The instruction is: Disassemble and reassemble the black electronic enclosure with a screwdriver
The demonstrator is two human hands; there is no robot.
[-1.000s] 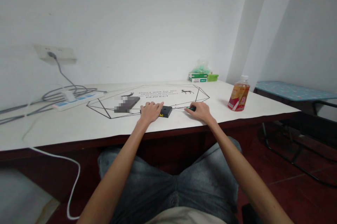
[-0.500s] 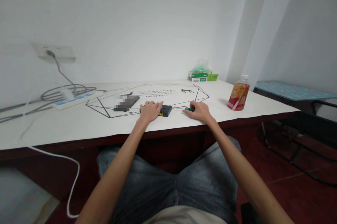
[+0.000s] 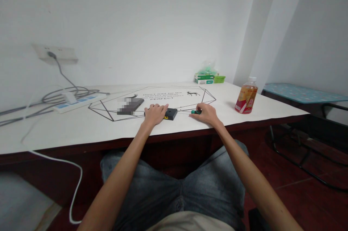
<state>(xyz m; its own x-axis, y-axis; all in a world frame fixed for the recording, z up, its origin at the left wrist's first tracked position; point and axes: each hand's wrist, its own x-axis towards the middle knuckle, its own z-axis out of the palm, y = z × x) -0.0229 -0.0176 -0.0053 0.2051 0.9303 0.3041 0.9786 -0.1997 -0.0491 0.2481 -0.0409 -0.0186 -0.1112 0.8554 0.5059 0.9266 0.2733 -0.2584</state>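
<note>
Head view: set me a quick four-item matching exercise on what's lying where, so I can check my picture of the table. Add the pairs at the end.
Things:
1. Bottle
2. Black box
3. Power strip
4. Small green object

Places and states:
A. Under the left hand
B. On the left side of the table, with a white plug on it
C. Held in the right hand
D. Standing upright, to the right of both hands

Pairs: 1-D, 2-A, 3-B, 4-C
</note>
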